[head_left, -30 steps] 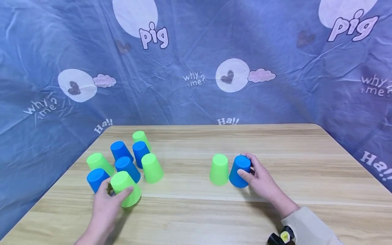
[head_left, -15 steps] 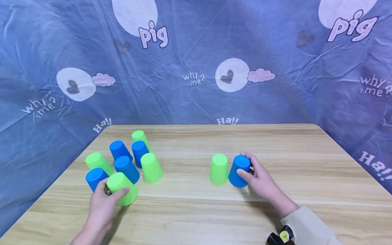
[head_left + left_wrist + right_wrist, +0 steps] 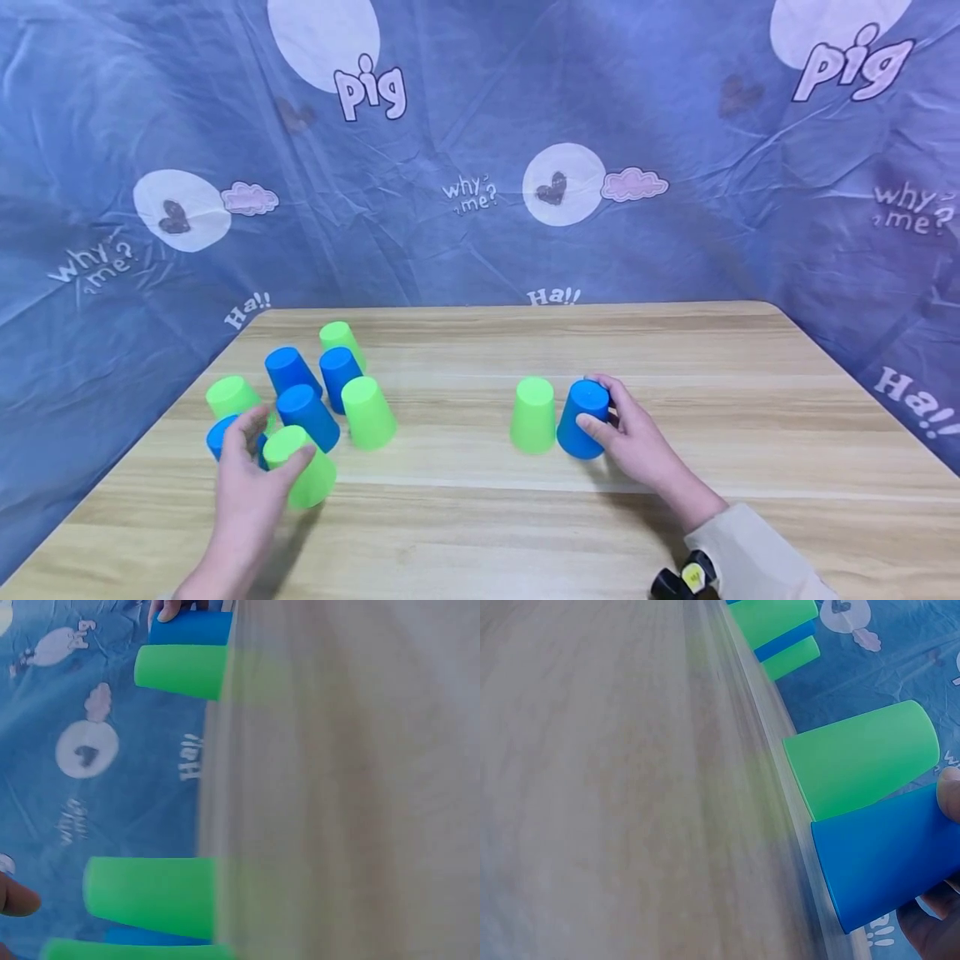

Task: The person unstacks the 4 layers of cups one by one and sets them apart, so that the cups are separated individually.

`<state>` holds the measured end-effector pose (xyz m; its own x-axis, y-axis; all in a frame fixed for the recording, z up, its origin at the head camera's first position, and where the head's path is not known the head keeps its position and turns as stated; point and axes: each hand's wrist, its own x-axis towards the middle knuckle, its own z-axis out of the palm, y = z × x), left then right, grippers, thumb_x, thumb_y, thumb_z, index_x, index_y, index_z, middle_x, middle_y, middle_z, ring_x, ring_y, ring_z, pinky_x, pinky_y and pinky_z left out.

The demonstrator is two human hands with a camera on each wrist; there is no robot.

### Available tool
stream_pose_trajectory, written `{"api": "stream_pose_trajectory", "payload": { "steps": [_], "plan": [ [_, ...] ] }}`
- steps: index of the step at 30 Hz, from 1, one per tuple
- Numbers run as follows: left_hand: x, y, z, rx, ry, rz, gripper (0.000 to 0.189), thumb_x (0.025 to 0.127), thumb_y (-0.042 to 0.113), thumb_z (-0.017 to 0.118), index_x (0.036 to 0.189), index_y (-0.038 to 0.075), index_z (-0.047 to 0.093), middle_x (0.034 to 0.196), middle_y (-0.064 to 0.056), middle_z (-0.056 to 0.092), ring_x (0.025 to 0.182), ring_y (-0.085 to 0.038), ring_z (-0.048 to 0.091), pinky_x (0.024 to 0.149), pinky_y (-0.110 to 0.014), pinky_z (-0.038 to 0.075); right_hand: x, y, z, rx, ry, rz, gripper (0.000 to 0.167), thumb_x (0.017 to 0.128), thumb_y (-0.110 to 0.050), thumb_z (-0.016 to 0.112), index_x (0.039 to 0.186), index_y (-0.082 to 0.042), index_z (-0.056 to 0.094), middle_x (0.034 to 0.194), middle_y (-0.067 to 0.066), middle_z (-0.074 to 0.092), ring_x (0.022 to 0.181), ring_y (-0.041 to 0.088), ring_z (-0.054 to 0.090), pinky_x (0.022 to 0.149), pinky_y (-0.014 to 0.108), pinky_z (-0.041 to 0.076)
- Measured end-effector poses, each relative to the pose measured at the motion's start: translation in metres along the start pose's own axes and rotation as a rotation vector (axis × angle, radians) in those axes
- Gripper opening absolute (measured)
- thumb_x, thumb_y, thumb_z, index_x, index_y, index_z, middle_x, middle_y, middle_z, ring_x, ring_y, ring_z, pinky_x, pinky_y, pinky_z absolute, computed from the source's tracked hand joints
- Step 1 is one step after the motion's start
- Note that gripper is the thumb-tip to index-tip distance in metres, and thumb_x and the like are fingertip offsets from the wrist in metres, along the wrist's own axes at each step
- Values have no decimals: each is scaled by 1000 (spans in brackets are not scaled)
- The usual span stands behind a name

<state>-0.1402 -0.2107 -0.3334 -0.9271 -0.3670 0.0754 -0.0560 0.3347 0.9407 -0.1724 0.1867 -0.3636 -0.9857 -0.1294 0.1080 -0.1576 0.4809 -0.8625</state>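
In the head view my left hand (image 3: 247, 492) is spread around the top of the nearest green cup (image 3: 311, 486), which stands upside down. Its thumb (image 3: 16, 897) shows apart from the cups in the left wrist view. Behind that hand is a partly hidden blue cup (image 3: 217, 435). On the right, my right hand (image 3: 637, 442) grips an upside-down blue cup (image 3: 581, 429), thumb on the near side and fingers round the far side. Close to its left stands a green cup (image 3: 533, 423); the right wrist view shows both side by side.
Several more upside-down cups cluster at left: a blue cup (image 3: 307, 417), a green cup (image 3: 367, 417), a blue cup (image 3: 291, 372), and a green cup (image 3: 339, 337) farthest back. The wooden table (image 3: 465, 533) ends at a blue printed cloth (image 3: 450, 108) behind it.
My left hand first shifts the near green cup slightly left, then its fingers loosen and lift off it. The right hand keeps its grip on the blue cup, unmoved.
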Motion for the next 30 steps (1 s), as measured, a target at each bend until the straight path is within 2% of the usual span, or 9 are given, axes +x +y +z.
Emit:
{"api": "stream_pose_trajectory", "payload": {
  "steps": [4, 8, 11, 14, 16, 19, 22, 25, 30],
  "plan": [
    [-10, 18, 5, 17, 127, 163, 73, 83, 7, 66, 144, 12, 25, 149, -6, 27, 140, -20, 19, 115, -40, 17, 0, -1, 0, -2, -3, 3, 62, 94, -30, 52, 144, -7, 21, 144, 24, 29, 129, 50, 29, 98, 62, 30],
    [-22, 32, 17, 26, 179, 423, 70, 77, -3, 68, 138, 7, 36, 141, -6, 37, 134, -16, 30, 111, -25, 25, 0, -2, -1, 2, -1, 9, 62, 95, -29, 52, 143, -7, 21, 144, 24, 29, 128, 52, 29, 98, 62, 31],
    [-27, 40, 29, 6, 157, 574, 69, 73, -10, 68, 135, 3, 40, 136, -2, 41, 131, -12, 33, 107, -14, 26, 0, -1, -1, 1, -1, 9, 62, 94, -29, 52, 143, -6, 21, 144, 25, 29, 128, 51, 29, 98, 62, 31],
    [-29, 43, 42, -58, 90, 715, 69, 70, -17, 66, 133, -1, 41, 135, -3, 41, 131, -11, 34, 108, -14, 25, 0, 0, 0, 0, -4, 4, 63, 94, -29, 53, 143, -5, 21, 144, 25, 29, 129, 51, 29, 98, 62, 31],
    [-30, 43, 53, -77, 34, 775, 70, 68, -18, 67, 132, -2, 41, 136, -7, 40, 130, -11, 34, 107, -14, 25, 0, 0, -1, 1, -4, 2, 63, 94, -29, 53, 143, -6, 21, 144, 24, 29, 128, 51, 30, 98, 62, 31],
    [-32, 43, 71, -47, -45, 780, 73, 68, -14, 70, 133, 2, 42, 139, -13, 39, 131, -16, 34, 108, -18, 28, 1, 1, -1, 11, -2, -5, 63, 94, -29, 53, 143, -6, 21, 143, 24, 30, 128, 50, 30, 98, 61, 31],
    [-36, 45, 88, 6, -141, 678, 75, 69, -6, 72, 135, 9, 41, 142, -9, 38, 132, -23, 34, 109, -30, 31, 1, 3, -1, 18, -7, -3, 63, 94, -30, 54, 143, -6, 22, 143, 24, 30, 129, 50, 30, 98, 61, 32],
    [-39, 47, 105, -6, -247, 596, 75, 70, -5, 73, 136, 11, 41, 145, -7, 36, 133, -24, 33, 108, -43, 31, 0, 4, -1, 20, -10, 8, 64, 93, -29, 54, 143, -6, 22, 144, 24, 30, 129, 50, 30, 98, 60, 32],
    [-37, 52, 133, -43, -370, 511, 75, 70, -3, 71, 137, 11, 40, 145, -5, 36, 134, -25, 33, 109, -42, 29, 1, 5, -3, 27, -3, -2, 63, 93, -29, 54, 143, -7, 23, 143, 24, 31, 128, 50, 30, 98, 61, 32]
  ]
}}
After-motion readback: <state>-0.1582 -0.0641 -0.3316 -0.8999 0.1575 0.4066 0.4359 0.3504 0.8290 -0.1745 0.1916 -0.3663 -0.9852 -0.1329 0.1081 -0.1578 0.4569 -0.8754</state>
